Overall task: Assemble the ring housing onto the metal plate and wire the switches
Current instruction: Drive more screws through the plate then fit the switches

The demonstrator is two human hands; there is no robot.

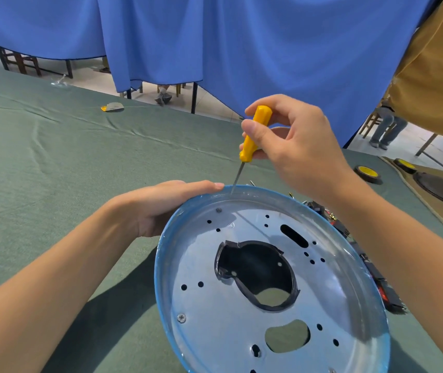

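Head view: screwdriver (255, 133) in right hand (293, 146)

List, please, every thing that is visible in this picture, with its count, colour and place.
metal plate: one, silver with a blue rim, tilted up near the camera, many holes.
screws: at least two, silver, in the plate near its left rim.
screwdriver: one, yellow handle, thin shaft pointing down to the plate's far rim.
switches and wires: several, black and red, behind the plate's right edge, partly hidden.
wheels: two, black with yellow hubs, far right on the table.
table cloth: one, green, covers the table.
curtain: blue, behind the table.
left hand: holds the plate's far left rim.
right hand: grips the screwdriver handle.
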